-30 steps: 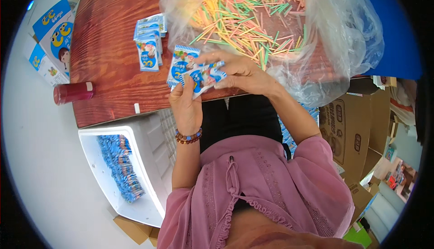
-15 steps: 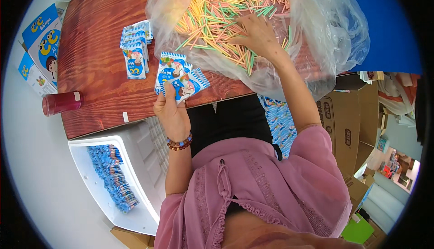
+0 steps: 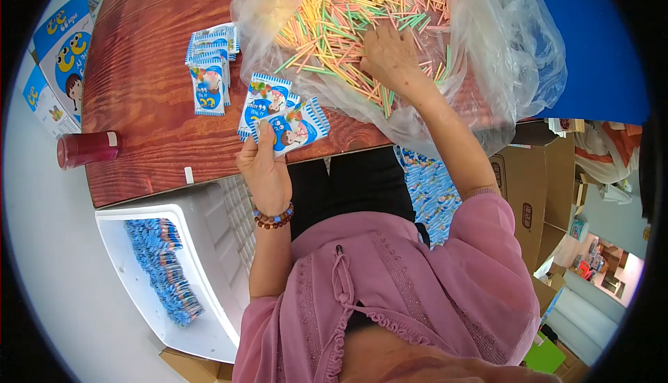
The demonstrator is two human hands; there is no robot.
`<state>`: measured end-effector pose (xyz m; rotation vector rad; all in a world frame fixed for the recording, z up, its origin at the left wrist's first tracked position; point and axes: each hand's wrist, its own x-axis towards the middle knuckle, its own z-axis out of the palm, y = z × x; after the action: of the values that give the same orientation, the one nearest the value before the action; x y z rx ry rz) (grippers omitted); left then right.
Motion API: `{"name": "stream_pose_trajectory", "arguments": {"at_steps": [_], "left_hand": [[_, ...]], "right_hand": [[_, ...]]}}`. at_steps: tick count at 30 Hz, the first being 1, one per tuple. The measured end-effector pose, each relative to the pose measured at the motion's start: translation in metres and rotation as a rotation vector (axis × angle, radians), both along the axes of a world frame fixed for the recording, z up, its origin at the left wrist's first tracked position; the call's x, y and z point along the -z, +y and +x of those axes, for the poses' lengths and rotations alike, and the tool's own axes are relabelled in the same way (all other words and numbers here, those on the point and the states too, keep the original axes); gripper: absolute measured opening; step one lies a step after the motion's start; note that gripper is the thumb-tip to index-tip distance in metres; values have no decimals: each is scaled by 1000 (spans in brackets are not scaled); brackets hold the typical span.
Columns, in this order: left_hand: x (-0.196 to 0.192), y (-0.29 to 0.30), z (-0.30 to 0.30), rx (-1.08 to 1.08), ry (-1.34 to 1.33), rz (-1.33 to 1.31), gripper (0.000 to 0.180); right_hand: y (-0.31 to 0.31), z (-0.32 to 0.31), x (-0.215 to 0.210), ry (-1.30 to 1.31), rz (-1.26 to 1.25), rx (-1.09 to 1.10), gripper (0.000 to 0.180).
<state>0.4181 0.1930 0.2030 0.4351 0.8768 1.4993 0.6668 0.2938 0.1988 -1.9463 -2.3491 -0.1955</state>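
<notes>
My left hand (image 3: pixel 268 178) is closed near the table's front edge, its thumb pressed on several fanned blue-and-white candy packets (image 3: pixel 299 131). The fingers beneath them are mostly hidden. Farther right, my right hand (image 3: pixel 392 59) reaches into a heap of thin pink, yellow and green candy sticks (image 3: pixel 334 11). Its fingers are bent down among the sticks, and whatever they grip does not show. The heap lies in a spread-out clear plastic bag (image 3: pixel 518 56). Left of the bag, an overlapping row of similar packets rests on the wooden table (image 3: pixel 149 56).
A red lidded jar (image 3: pixel 89 149) stands at the table's left edge, near printed cartons (image 3: pixel 66 70). Below left, a white foam box (image 3: pixel 115 240) holds rows of packets (image 3: pixel 163 272). More packets (image 3: pixel 430 188) lie below the table, beside a cardboard box (image 3: pixel 525 188) at right.
My right hand has shifted slightly within the sticks, its fingers drawn closer together and bent further down. My left hand keeps its hold on the packets. The view has moved slightly.
</notes>
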Motion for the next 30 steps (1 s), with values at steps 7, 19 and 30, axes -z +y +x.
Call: {"name": "stream_pose_trajectory", "arguments": {"at_steps": [7,19,30], "left_hand": [[-2,0,1,-2,11,-1,17],[4,-1,-1,11,-6,21,16],[2,0,0,22,-6,13,15]], "right_hand": [[-4,12,12,64,30,-70,21],[12,27,-6,361,-106,5,18],[28,-8,1,141,-51,-154,22]]}}
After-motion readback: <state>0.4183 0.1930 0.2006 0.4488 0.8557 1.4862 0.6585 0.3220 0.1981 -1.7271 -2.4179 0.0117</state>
